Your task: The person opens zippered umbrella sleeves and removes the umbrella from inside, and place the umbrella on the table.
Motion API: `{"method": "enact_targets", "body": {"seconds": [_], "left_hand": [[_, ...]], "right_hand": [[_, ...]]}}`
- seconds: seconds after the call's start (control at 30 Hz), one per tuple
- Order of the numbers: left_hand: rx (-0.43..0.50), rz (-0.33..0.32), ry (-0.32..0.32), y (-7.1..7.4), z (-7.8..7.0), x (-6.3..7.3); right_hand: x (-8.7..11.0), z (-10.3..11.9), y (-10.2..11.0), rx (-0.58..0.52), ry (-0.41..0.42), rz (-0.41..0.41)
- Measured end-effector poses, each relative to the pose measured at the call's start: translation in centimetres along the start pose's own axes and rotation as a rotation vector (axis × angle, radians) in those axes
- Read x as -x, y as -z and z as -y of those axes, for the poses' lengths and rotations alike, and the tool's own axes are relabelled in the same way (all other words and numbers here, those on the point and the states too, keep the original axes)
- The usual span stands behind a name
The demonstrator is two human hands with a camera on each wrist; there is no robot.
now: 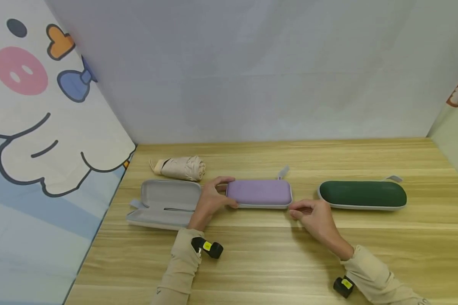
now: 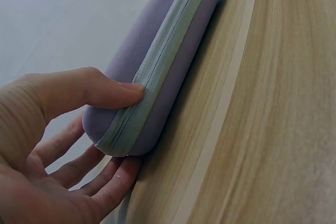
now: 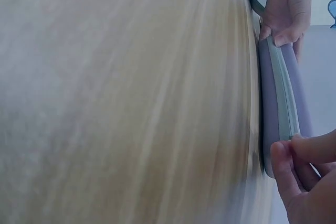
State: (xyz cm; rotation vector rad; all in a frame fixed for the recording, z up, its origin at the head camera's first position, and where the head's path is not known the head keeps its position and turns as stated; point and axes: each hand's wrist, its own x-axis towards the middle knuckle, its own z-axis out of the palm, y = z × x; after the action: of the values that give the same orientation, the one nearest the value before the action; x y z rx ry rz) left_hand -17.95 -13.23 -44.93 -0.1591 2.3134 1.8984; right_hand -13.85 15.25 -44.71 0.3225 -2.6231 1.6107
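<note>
Purple fabric covers the closed case (image 1: pixel 258 192) lying on the wood-grain table (image 1: pixel 259 262) between the two hands, its pale zip (image 3: pixel 283 93) running round the side. The left hand (image 1: pixel 212 198) is clamped on the case's left end, thumb against the zip and fingers at the end. At the near right corner, the right hand (image 1: pixel 316 218) pinches at the zip, thumb and forefinger together; the small part between them is hidden. A grey loop (image 1: pixel 283 172) sticks up behind the case.

Just left, an open grey-lined case (image 1: pixel 171 192) has its right end hidden by the left hand and wrist; a dark, slender mark in it is unclear. Behind that lies a beige folded bundle (image 1: pixel 181 167) with a cord. To the right rests a closed green case (image 1: pixel 362 194); the right hand comes close to its left end, and contact cannot be told. Farther back stands a plain pale wall (image 1: pixel 252 84), with a cartoon-printed panel (image 1: pixel 61 148) at left.
</note>
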Motion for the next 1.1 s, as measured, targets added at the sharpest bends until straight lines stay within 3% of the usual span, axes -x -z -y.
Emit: {"method": "enact_targets", "body": {"seconds": [0.6, 0.77, 0.87, 0.97, 1.1], "left_hand": [[-0.002, 0.024, 0.018, 0.1, -0.1, 0.1], [-0.019, 0.028, 0.031, 0.2, -1.7, 1.1], [-0.025, 0.005, 0.015, 0.0, -1.4, 1.0], [-0.017, -0.011, -0.003, 0.0, 0.1, 0.0], [-0.007, -0.009, -0.007, 0.0, 0.1, 0.0]], "right_hand": [[0.1, 0.1, -0.9, 0.002, 0.009, 0.001], [0.1, 0.1, -1.1, 0.0, 0.02, -0.003], [0.1, 0.1, -1.2, -0.005, 0.035, -0.011], [0.1, 0.1, -1.2, -0.008, 0.041, -0.017], [0.1, 0.2, -1.3, -0.003, 0.051, -0.025]]}}
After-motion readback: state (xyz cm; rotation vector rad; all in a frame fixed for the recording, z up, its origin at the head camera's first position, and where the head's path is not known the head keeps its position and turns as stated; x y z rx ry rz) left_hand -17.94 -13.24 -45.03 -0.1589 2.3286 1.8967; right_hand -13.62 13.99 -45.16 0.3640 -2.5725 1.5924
